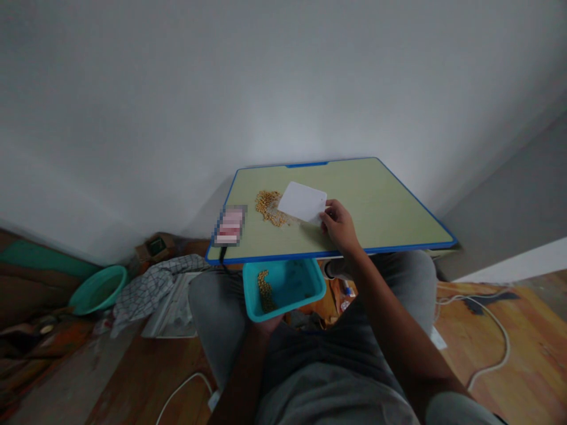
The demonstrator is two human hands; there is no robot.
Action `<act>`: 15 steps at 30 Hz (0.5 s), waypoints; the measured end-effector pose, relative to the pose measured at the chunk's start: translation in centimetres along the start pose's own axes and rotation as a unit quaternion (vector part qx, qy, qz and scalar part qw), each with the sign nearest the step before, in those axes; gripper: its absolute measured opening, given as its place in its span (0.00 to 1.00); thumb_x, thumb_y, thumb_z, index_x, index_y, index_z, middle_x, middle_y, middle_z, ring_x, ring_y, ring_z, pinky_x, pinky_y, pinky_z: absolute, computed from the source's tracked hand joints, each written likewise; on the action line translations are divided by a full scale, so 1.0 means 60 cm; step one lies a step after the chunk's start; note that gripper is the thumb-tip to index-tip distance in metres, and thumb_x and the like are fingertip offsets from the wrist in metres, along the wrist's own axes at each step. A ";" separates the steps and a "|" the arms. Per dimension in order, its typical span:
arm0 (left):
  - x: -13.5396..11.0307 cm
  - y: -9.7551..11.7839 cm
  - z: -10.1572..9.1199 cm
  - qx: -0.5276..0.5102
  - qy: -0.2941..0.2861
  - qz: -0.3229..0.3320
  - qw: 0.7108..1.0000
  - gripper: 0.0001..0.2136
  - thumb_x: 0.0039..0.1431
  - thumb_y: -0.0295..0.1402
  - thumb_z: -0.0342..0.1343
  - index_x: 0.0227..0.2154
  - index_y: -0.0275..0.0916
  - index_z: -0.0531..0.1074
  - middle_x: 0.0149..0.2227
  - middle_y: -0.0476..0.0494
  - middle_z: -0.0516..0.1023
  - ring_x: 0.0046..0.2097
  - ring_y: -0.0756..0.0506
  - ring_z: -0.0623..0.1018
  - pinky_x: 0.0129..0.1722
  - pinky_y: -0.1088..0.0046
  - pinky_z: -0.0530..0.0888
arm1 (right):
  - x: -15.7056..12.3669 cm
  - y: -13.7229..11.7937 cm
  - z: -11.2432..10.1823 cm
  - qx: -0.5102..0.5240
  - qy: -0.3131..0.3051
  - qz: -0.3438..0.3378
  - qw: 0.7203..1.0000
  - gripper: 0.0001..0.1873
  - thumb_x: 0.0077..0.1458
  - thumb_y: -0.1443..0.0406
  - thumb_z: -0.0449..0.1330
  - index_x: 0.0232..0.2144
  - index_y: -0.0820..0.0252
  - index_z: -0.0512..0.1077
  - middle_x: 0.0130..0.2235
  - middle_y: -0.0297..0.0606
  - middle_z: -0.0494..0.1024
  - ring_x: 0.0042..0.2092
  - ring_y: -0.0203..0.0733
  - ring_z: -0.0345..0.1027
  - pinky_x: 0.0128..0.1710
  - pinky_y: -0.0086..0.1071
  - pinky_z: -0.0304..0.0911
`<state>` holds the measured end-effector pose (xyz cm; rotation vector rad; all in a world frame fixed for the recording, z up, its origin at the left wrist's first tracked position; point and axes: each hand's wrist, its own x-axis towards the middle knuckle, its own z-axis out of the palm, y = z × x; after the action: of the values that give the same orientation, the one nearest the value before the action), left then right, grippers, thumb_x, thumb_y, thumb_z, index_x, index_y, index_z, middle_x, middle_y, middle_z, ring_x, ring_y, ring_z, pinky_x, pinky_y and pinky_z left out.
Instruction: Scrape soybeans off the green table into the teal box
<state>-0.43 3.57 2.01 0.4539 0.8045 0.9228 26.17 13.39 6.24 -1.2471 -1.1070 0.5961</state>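
My right hand [340, 225] pinches one corner of a thin white plastic scraper [303, 200], held at a tilt over the tabletop. Against the scraper's left edge lies a loose pile of dried soybeans [266, 203], with finer bits scattered among them. Below the table's front edge, my left hand [267, 325] grips a teal plastic basin [286, 311] from beneath; most of its fingers are hidden. More beans [266, 292] lie along the left side inside the basin.
The yellow-green folding table [376, 203] has a blue rim and stands against the wall. A pixelated pink-and-grey object [230, 226] with a black strap lies at its left edge. On the floor are a green basin [100, 289], a checked cloth [155, 289] and a white cable [502, 336].
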 end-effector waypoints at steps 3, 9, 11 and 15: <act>0.001 -0.001 0.006 -0.012 0.051 -0.020 0.998 0.20 0.73 0.50 0.45 0.47 0.53 0.82 0.55 0.53 0.89 0.79 0.30 0.59 0.73 0.34 0.65 | -0.001 -0.002 0.000 0.003 -0.002 -0.001 1.000 0.16 0.55 0.57 0.60 0.45 0.53 0.70 0.25 0.24 0.69 0.23 0.36 0.65 0.24 0.30 0.62; 0.006 0.000 -0.002 -0.007 0.027 -0.021 0.999 0.21 0.74 0.50 0.44 0.44 0.52 0.83 0.54 0.52 0.89 0.79 0.29 0.60 0.72 0.33 0.65 | -0.004 -0.003 0.000 -0.002 -0.005 0.005 1.000 0.16 0.55 0.56 0.60 0.46 0.53 0.70 0.26 0.24 0.70 0.23 0.37 0.66 0.25 0.31 0.62; 0.007 -0.001 -0.007 0.002 0.012 -0.018 1.000 0.21 0.74 0.50 0.45 0.44 0.52 0.83 0.54 0.52 0.89 0.80 0.30 0.58 0.71 0.33 0.67 | -0.004 -0.004 -0.001 -0.005 -0.004 0.004 1.000 0.16 0.55 0.56 0.60 0.46 0.53 0.70 0.25 0.24 0.70 0.23 0.37 0.66 0.26 0.31 0.62; 0.008 -0.004 -0.014 0.021 0.004 -0.017 1.000 0.18 0.73 0.47 0.47 0.45 0.54 0.83 0.57 0.54 0.88 0.80 0.32 0.55 0.70 0.35 0.68 | -0.003 -0.006 -0.001 -0.017 -0.004 -0.003 1.000 0.15 0.56 0.57 0.59 0.45 0.54 0.71 0.25 0.24 0.70 0.23 0.37 0.65 0.26 0.31 0.61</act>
<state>-0.77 3.87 1.14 0.4725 0.8383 0.8784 26.08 13.10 6.52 -1.2719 -1.1321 0.5805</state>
